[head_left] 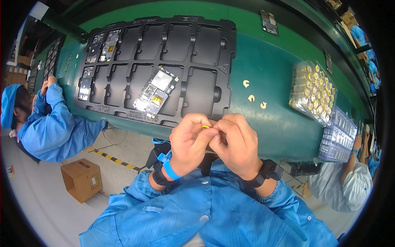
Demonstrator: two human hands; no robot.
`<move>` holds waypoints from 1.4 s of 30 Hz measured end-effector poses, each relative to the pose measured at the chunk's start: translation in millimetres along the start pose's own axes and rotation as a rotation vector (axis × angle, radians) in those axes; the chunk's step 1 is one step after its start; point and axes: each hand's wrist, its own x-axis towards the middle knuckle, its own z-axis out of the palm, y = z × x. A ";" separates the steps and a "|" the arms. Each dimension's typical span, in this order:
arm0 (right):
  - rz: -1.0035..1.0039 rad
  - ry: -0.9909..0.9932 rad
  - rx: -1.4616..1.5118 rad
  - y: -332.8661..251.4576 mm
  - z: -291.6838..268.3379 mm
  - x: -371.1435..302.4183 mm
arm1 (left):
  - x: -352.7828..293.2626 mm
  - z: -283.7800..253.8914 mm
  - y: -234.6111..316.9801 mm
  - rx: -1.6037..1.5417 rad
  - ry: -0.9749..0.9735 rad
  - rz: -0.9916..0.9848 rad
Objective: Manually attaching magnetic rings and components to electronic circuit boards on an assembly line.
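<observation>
Just in front of the table's near edge, my left hand (190, 138) pinches a small yellow round piece (206, 127) between thumb and forefinger. Against it my right hand (236, 142) is closed, thumb and fingertips pressed together; what they grip, if anything, is hidden. Beyond my hands a circuit board (161, 81) with silver shields and a yellow patch lies slanted across the near row of a black compartment tray (228, 45). More circuit boards (109, 46) sit in compartments at the tray's left end.
Loose cream C-shaped pieces (251, 98) lie on the green table (271, 131). Right of them stands a clear tray of gold round parts (314, 90), beside stacked clear plastic trays (338, 133). Another board (269, 23) lies far back. Co-workers in blue (53, 129) and white (343, 185) flank me.
</observation>
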 end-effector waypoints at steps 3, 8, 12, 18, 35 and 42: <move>0.030 0.018 0.009 -0.5 0.9 1.8 | 6.0 1.6 0.4 0.012 0.089 -0.023; 0.065 0.036 -0.004 -2.1 2.5 3.6 | 12.5 1.3 5.5 -0.037 0.137 -0.087; 0.107 0.036 0.027 -3.9 -1.9 7.7 | 17.3 8.4 11.0 -0.065 0.143 -0.111; 0.099 0.102 0.012 -9.0 -14.9 14.0 | 27.5 0.9 14.9 -0.127 0.216 -0.173; 0.344 -0.093 0.441 10.0 -31.1 29.4 | 27.6 -6.4 17.3 -0.055 -0.070 -0.021; 0.221 0.019 0.255 -5.0 -27.4 28.3 | 23.1 -1.9 19.9 0.158 0.063 0.154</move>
